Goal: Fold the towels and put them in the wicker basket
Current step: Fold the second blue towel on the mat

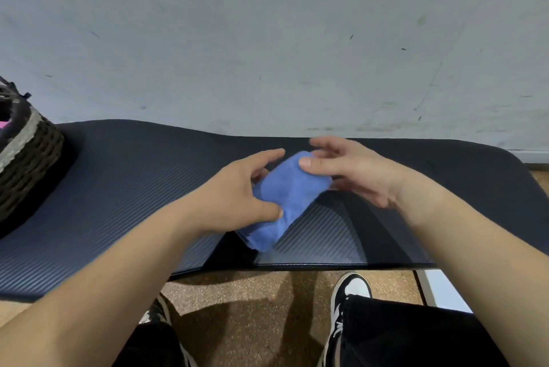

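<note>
Fluffy blue towel [286, 197] folded into a thick oblong, at the middle of a ribbed dark foam mat [133, 188], left hand [237, 197] pinching its near side, right hand [350, 170] with thumb and fingers clamped on the far end, round woven wicker basket [29, 155] well apart at the left

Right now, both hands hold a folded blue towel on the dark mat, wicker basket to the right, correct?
No: the head view shows the wicker basket on the left end of the mat. The left hand and right hand do hold the blue towel.

Bare forearms [118, 262], black trousers [401, 334], black-and-white sneakers [350, 292]
</note>
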